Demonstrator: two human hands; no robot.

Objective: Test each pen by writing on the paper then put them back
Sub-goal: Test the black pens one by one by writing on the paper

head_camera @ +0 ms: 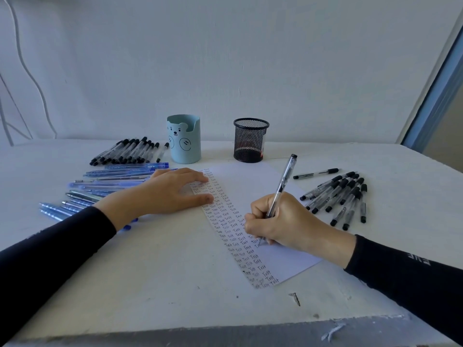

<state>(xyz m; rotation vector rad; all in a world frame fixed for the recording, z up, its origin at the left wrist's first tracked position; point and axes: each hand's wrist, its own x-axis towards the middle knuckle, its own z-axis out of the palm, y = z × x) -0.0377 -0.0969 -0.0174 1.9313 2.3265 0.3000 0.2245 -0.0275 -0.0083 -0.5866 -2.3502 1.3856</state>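
Note:
A white paper (pixel 250 181) lies at the table's middle, its left strip covered with rows of the word "Test". My right hand (pixel 283 221) grips a clear black-capped pen (pixel 284 181), tip down on the paper beside the written rows. My left hand (pixel 170 191) rests flat with straight fingers on the paper's upper left corner. Several black pens (pixel 338 196) lie fanned out to the right of the paper. More black pens (pixel 127 151) lie at the back left, and several blue pens (pixel 105 184) lie left of my left hand.
A light blue bear-faced pen cup (pixel 184 139) and a black mesh pen cup (pixel 250 140) stand behind the paper near the wall. A small screw (pixel 295 298) lies near the table's front edge (pixel 225 329). A doorway edge (pixel 436 96) shows at the right.

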